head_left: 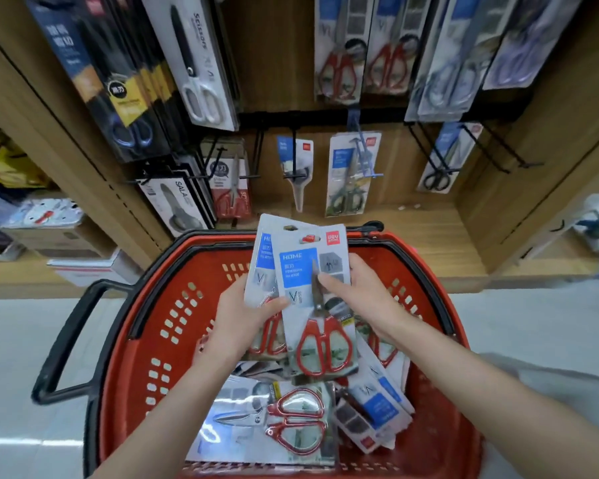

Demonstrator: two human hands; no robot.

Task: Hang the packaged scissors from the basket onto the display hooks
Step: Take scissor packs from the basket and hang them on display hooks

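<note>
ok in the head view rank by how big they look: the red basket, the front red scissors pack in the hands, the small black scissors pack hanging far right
1. red basket
2. front red scissors pack
3. small black scissors pack

The hanging pack is farther from the camera, so its true size against the held one is unsure.

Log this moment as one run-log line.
stage: sorting packs over basket | left hand: holds rear pack | right hand: holds front pack | hung: none yet

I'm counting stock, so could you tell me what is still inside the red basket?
The red basket holds several red-handled scissor packs; the hands and two lifted packs cover others.
</note>
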